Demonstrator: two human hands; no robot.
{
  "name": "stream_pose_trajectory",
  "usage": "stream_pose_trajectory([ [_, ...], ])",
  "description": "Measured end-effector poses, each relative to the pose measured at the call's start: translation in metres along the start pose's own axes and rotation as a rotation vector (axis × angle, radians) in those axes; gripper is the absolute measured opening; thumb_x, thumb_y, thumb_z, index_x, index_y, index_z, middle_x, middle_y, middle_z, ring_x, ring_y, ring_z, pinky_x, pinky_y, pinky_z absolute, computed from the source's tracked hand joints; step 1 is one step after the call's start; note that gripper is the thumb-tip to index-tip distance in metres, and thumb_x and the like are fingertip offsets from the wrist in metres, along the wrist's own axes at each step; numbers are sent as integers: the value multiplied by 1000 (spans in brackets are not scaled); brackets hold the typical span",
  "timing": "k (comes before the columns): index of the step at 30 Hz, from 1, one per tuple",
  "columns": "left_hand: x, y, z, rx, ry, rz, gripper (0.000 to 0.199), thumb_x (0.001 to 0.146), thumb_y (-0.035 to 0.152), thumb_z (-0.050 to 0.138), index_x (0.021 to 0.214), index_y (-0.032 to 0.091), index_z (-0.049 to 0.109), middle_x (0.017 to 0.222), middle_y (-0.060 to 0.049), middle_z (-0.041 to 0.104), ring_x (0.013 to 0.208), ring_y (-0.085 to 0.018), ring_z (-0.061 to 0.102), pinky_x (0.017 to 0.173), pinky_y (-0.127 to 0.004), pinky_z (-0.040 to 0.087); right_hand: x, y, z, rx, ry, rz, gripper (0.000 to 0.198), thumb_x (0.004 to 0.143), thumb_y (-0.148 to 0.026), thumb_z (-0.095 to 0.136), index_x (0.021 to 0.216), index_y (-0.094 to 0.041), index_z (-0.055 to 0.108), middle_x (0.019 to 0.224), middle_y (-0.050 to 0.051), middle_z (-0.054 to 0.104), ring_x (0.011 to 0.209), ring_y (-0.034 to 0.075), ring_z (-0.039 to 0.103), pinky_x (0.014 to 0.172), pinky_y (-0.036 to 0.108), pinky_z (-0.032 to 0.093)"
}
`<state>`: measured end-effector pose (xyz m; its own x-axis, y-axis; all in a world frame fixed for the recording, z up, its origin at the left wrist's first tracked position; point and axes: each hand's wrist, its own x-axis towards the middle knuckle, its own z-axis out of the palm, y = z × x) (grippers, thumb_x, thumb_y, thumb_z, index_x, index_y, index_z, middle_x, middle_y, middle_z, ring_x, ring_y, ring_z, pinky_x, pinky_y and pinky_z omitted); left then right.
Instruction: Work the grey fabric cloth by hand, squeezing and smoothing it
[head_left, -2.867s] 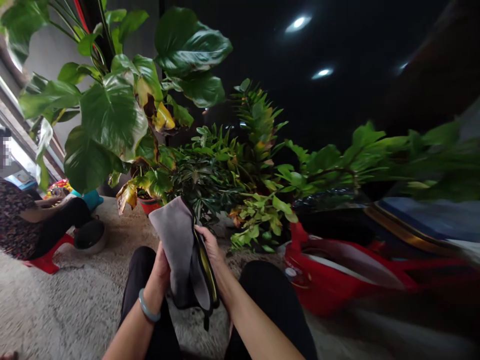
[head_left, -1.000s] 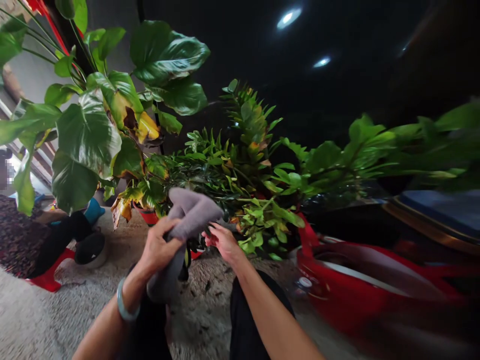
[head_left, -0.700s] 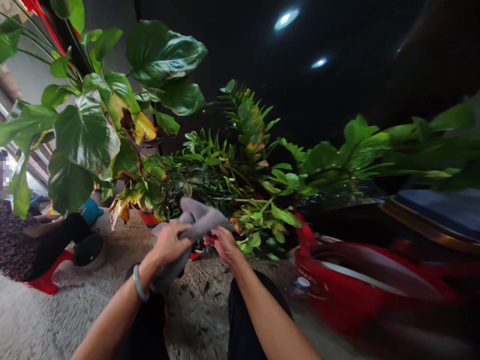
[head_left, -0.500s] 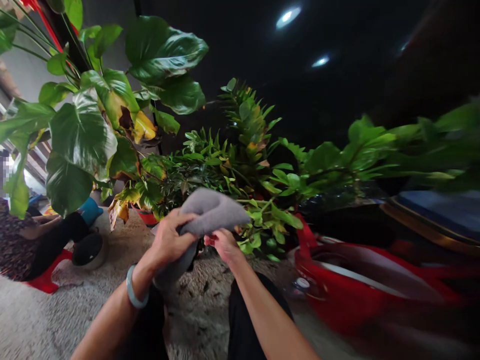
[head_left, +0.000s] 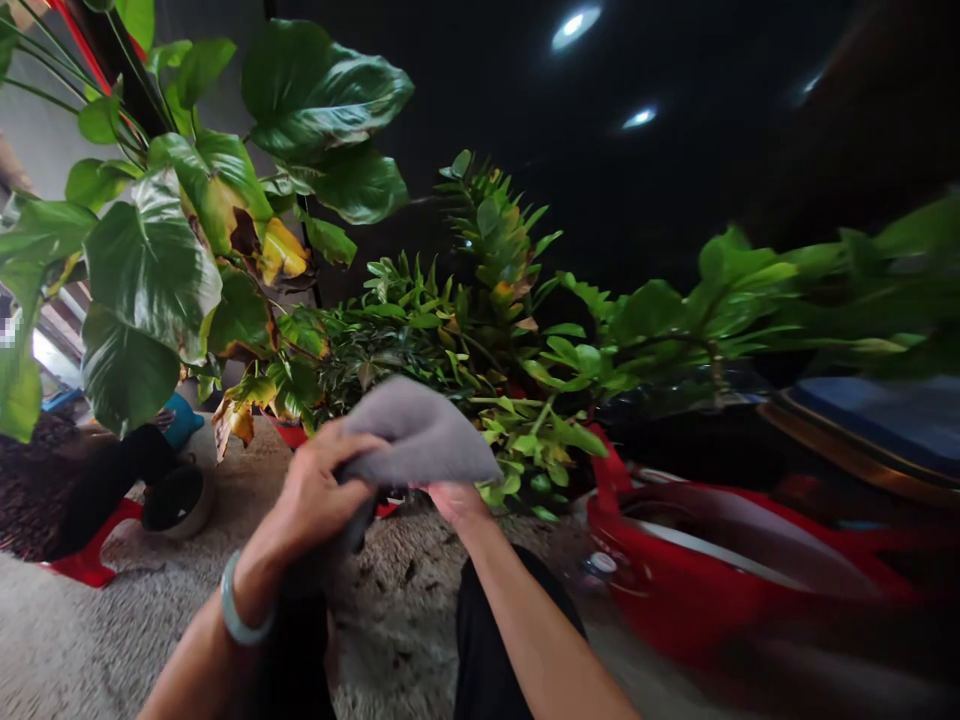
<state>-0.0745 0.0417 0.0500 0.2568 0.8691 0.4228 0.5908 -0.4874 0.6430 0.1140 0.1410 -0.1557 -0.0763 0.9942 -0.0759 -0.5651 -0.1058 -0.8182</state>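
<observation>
A soft grey piece of fabric (head_left: pixel 424 430) is in front of me, its rounded, folded end pointing right. My left hand (head_left: pixel 319 490), with a pale bangle on the wrist, is closed around the fabric's left part, thumb and fingers pinching it. Part of the fabric hangs in shadow below that hand. My right hand (head_left: pixel 459 505) is at the lower right edge, its fingers going behind and under the fabric, where they are hidden. Whether they grip it I cannot tell.
Leafy plants (head_left: pixel 480 300) fill the space ahead, with a large-leaved plant (head_left: pixel 157 270) at left. A red bag (head_left: pixel 675 590) stands at right. A seated person (head_left: pixel 75 490) is at far left, by a dark bucket (head_left: pixel 176 500). Below is rough ground (head_left: pixel 405 620).
My left hand has shifted left and slightly down. The fabric's right end has dropped a little and spread, now covering the right fingers that showed before.
</observation>
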Motion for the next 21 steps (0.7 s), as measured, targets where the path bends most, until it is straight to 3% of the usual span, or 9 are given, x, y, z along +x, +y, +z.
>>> stream_pose_trajectory([
  [2,25,-16,-16,63,271,-58,35,77,14,65,108,25,77,110,-5,70,104,-24,63,98,-36,47,-2,-3,5,37,16,29,41,60,-36,83,98,-24,73,71,2,75,52,15,60,52,29,51],
  [4,44,-42,-16,141,425,-181,30,81,20,67,110,21,76,107,-7,70,103,-25,63,97,-39,47,-4,-6,10,88,19,47,46,59,-32,85,102,-21,74,72,4,75,51,14,60,52,29,51],
  [6,41,-67,-2,188,366,-287,28,82,22,68,110,19,75,107,-9,71,104,-27,63,97,-41,47,-7,-8,12,120,20,59,47,60,-31,85,103,-20,75,73,4,75,52,14,61,52,29,51],
  [8,13,-81,19,199,208,-361,30,77,18,71,107,19,77,105,-11,71,102,-29,64,95,-44,49,-9,-10,13,122,29,74,46,59,-30,86,103,-20,75,73,4,76,52,14,61,53,29,52],
  [11,-42,-72,33,102,59,-323,33,74,15,67,105,23,78,105,-6,71,100,-26,65,93,-40,50,-8,-12,12,123,31,78,46,58,-30,87,102,-20,76,70,4,75,52,14,61,53,28,51],
  [13,-56,-57,20,37,112,-257,32,75,15,63,102,25,78,107,-4,71,102,-24,66,94,-38,50,-7,-12,12,118,12,60,45,58,-31,86,100,-20,76,69,4,75,51,14,60,52,28,50],
  [16,-27,-47,-18,94,362,-160,28,78,20,66,102,27,77,104,-4,72,103,-25,64,97,-41,49,-5,-9,16,96,-9,66,43,57,-31,87,97,-20,76,68,4,75,49,14,60,51,29,50],
  [18,7,-59,-38,213,549,-210,29,79,22,68,106,25,76,102,-7,70,101,-27,63,97,-45,47,-5,-5,19,97,-22,88,44,56,-30,87,97,-20,76,70,5,75,50,14,61,53,30,51],
  [21,27,-89,-38,300,441,-387,30,80,21,68,109,21,76,102,-10,70,99,-29,63,93,-44,47,-6,-2,23,107,-27,115,44,56,-29,87,99,-19,77,71,5,76,51,15,61,53,30,52],
])
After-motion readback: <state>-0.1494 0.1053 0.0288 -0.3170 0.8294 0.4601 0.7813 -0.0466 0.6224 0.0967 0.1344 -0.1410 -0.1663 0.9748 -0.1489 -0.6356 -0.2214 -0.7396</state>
